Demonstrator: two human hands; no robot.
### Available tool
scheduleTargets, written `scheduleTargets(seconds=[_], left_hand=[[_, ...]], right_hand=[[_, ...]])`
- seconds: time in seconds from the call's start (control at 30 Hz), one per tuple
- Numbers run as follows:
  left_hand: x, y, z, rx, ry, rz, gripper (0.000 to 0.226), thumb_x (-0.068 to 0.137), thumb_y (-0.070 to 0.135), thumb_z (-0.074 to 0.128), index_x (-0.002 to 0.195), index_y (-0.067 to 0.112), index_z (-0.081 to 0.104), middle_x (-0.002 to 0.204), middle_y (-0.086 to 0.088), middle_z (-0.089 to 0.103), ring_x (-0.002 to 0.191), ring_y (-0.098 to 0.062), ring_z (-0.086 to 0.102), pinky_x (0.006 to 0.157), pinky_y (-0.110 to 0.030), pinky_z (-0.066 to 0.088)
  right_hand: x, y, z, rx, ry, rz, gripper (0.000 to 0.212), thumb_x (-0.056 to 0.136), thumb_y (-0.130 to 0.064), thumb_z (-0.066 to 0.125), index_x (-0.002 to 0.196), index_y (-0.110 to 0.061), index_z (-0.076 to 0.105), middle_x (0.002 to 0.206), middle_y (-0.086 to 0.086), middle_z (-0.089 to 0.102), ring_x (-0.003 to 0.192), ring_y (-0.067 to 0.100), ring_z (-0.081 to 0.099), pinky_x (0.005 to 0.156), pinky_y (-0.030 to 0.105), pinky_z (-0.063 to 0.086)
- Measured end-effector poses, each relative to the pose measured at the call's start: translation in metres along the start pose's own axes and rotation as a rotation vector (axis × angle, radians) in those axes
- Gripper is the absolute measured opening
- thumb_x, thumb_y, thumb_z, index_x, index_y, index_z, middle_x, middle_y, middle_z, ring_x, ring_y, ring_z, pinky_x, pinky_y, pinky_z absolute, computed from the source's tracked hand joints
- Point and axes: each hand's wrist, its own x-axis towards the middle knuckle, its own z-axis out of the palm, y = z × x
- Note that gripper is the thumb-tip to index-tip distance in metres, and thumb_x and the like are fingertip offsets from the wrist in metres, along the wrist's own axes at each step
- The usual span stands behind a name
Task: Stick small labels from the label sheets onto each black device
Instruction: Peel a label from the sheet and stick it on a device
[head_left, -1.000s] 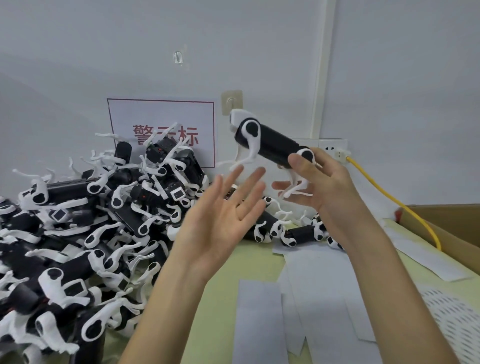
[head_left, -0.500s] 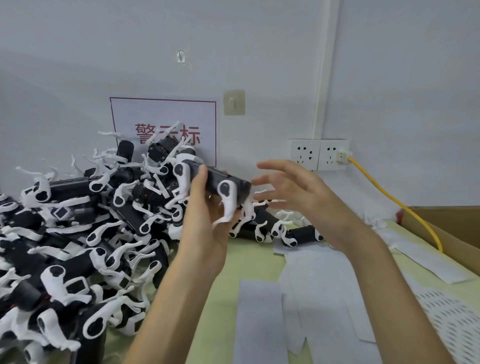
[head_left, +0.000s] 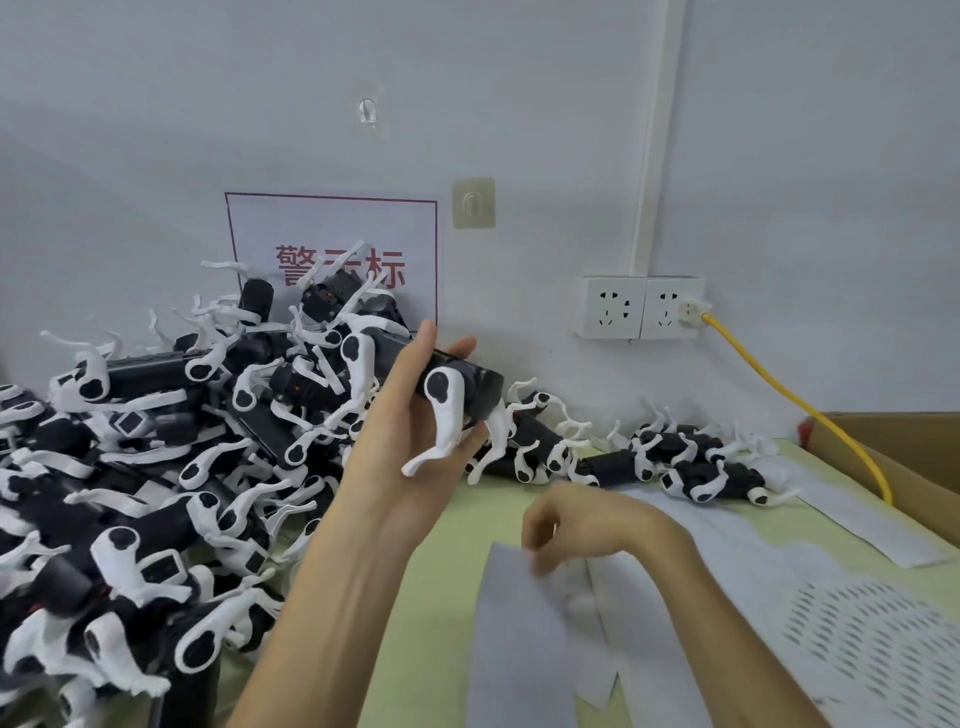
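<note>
My left hand (head_left: 410, 415) grips a black device (head_left: 470, 382) with white leg-like clips, holding it up above the table's middle. My right hand (head_left: 566, 519) is low over the top edge of a grey label sheet (head_left: 519, 654), with its fingers bent down and blurred. Whether it pinches a label is unclear. A big pile of the same black devices (head_left: 156, 467) fills the left side. Several more devices (head_left: 680, 462) lie in a row along the wall on the right.
More label sheets (head_left: 862, 519) overlap on the green table (head_left: 441, 597), and one with peeled holes (head_left: 862, 639) lies at the right. A cardboard box (head_left: 924, 457) stands at the far right. A yellow cable (head_left: 779, 395) runs from the wall sockets (head_left: 639, 306).
The device passed from my right hand to my left hand, which now holds it alone. My right hand dropped from beside the device down to the label sheets.
</note>
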Motion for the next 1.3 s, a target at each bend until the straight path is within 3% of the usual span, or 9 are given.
scheduleTargets(seconds=[0.1, 0.2, 0.27, 0.4, 0.53, 0.73, 0.9, 1.1, 1.3], left_hand=[[0.001, 0.004, -0.003, -0.04, 0.009, -0.028, 0.035, 0.077, 0.049, 0.071, 0.058, 0.02, 0.077, 0.072, 0.002, 0.072, 0.074, -0.02, 0.066, 0.079, -0.03, 0.045], [0.004, 0.006, -0.009, -0.095, 0.085, -0.112, 0.034, 0.069, 0.053, 0.078, 0.069, 0.018, 0.077, 0.114, -0.01, 0.076, 0.11, -0.029, 0.066, 0.1, -0.037, 0.036], [0.004, 0.007, -0.01, -0.105, 0.117, -0.147, 0.039, 0.066, 0.054, 0.08, 0.075, 0.016, 0.077, 0.125, -0.016, 0.072, 0.126, -0.037, 0.064, 0.109, -0.039, 0.033], [0.006, 0.0, -0.016, -0.199, 0.03, -0.185, 0.055, 0.071, 0.058, 0.077, 0.098, 0.011, 0.068, 0.116, -0.019, 0.059, 0.13, -0.045, 0.058, 0.114, -0.065, 0.038], [0.009, -0.001, -0.021, -0.35, -0.004, -0.117, 0.092, 0.057, 0.046, 0.097, 0.139, 0.017, 0.065, 0.125, -0.006, 0.065, 0.119, -0.026, 0.062, 0.112, -0.048, 0.043], [0.008, 0.001, -0.029, -0.273, -0.08, -0.075, 0.066, 0.073, 0.041, 0.09, 0.124, 0.003, 0.073, 0.125, -0.015, 0.069, 0.123, -0.032, 0.064, 0.101, -0.047, 0.054], [0.004, 0.003, -0.023, -0.138, -0.067, -0.032, 0.048, 0.084, 0.044, 0.075, 0.115, 0.007, 0.078, 0.115, -0.013, 0.068, 0.113, -0.025, 0.063, 0.11, -0.048, 0.047], [-0.002, 0.005, -0.015, -0.134, -0.047, -0.036, 0.037, 0.088, 0.042, 0.069, 0.104, 0.01, 0.08, 0.113, -0.013, 0.071, 0.104, -0.025, 0.072, 0.088, -0.037, 0.06], [-0.008, 0.007, -0.009, -0.053, -0.088, -0.048, 0.037, 0.088, 0.045, 0.067, 0.095, 0.011, 0.08, 0.093, -0.008, 0.071, 0.088, -0.021, 0.072, 0.077, -0.034, 0.061]], right_hand=[[-0.008, -0.004, -0.019, 0.192, 0.525, -0.096, 0.029, 0.08, -0.01, 0.079, 0.068, -0.032, 0.064, 0.068, -0.019, 0.065, 0.058, -0.007, 0.055, 0.062, 0.018, 0.04], [-0.022, -0.014, -0.037, 0.365, 1.172, -0.242, 0.022, 0.082, -0.014, 0.078, 0.074, -0.031, 0.067, 0.073, -0.024, 0.067, 0.056, 0.004, 0.053, 0.056, 0.016, 0.041], [-0.032, -0.021, -0.044, 0.442, 1.332, -0.41, 0.024, 0.082, -0.011, 0.078, 0.078, -0.032, 0.069, 0.077, -0.018, 0.068, 0.058, 0.009, 0.053, 0.054, 0.016, 0.041], [-0.041, -0.037, -0.043, 0.392, 1.087, -0.554, 0.031, 0.076, 0.001, 0.082, 0.074, -0.029, 0.075, 0.084, -0.005, 0.068, 0.077, 0.01, 0.058, 0.061, 0.017, 0.043], [-0.04, -0.045, -0.038, 0.309, 0.864, -0.512, 0.026, 0.074, 0.009, 0.079, 0.072, -0.017, 0.079, 0.106, -0.006, 0.07, 0.102, 0.004, 0.064, 0.083, 0.02, 0.049], [-0.052, -0.049, -0.043, 0.364, 0.799, -0.543, 0.041, 0.074, 0.018, 0.055, 0.074, -0.015, 0.079, 0.118, -0.009, 0.071, 0.11, 0.009, 0.065, 0.085, 0.034, 0.054], [-0.054, -0.054, -0.048, 0.535, 0.896, -0.6, 0.024, 0.083, 0.004, 0.071, 0.084, -0.02, 0.076, 0.104, 0.0, 0.07, 0.092, 0.016, 0.07, 0.078, 0.025, 0.055], [-0.052, -0.054, -0.046, 0.592, 0.841, -0.529, 0.024, 0.084, -0.005, 0.079, 0.097, -0.026, 0.076, 0.078, -0.008, 0.071, 0.061, 0.011, 0.068, 0.057, 0.017, 0.048], [-0.056, -0.056, -0.048, 0.576, 0.883, -0.519, 0.027, 0.081, -0.006, 0.083, 0.099, -0.026, 0.078, 0.074, -0.013, 0.071, 0.059, 0.01, 0.065, 0.059, 0.017, 0.048]])
